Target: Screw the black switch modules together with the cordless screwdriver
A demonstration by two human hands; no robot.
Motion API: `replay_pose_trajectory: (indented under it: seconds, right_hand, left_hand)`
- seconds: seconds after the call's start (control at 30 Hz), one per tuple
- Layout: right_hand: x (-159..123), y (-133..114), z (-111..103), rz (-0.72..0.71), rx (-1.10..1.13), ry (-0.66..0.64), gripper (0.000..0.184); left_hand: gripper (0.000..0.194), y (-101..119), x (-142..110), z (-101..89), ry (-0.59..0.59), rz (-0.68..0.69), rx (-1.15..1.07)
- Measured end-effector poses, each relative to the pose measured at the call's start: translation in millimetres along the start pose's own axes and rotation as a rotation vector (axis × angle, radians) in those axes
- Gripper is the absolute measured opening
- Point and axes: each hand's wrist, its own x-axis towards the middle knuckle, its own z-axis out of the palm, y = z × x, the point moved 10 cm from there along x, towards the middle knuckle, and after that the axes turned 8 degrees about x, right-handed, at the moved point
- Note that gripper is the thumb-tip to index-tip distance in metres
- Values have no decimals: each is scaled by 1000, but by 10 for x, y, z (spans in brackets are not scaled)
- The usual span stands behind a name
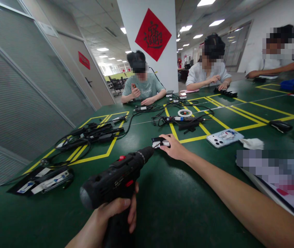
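Left hand had a black power drill w/ red buttons by its grip, fingers curled right round the handle, no gap visible. Drill sat near side, approx. centre, nose angled far & slightly right. Right hand reached in from the right, just beyond the chuck; its fingers were parted only as wide as the small black-and-white block gripped btwn thumb & fingertips. Block was at the drill's nose; can't tell if the two touched.

All this was over a dark green bench marked w/ yellow tape outlines. To the left, a tangle of black cables & slim tools lay across one outline, w/ a black-and-white bundle nearer. Beyond the right hand: a white ring & a blue-and-silver pen-shaped tool, w/ black leads about it. Right of that hand: phone in a pale blue cartoon case, crumpled white tissue just beside it, small black item farther off. Near right corner: large flat item, too pixelated to ID.

Far side: person in green tee, one hand raised w/ a small orange item; another in white, both hands at the bench; third person far right, arms out.
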Motion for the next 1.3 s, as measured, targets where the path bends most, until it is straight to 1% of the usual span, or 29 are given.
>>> replay_pose_trajectory:
  seconds: [0.47, 0.73, 0.9, 1.1, 1.3]
  right_hand:
    - [-10, 3, -1, 25, 4, -8, 46]
    - [-10, 5, 2, 18, 5, -13, 46]
    - [-2, -1, -1, 3, 3, 4, 46]
    - [-9, -2, -3, 9, 1, -1, 45]
    - [-8, -3, -4, 11, 11, -4, 45]
  left_hand:
    - [24, 14, -8, 8, 0, -8, -16]
    - [41, -12, -6, 3, -1, -21, -27]
    - [36, -8, -11, -4, 1, -17, -10]
    - [42, -17, -9, 6, 6, -29, -31]
    - [37, -5, -8, -2, 13, -19, -25]
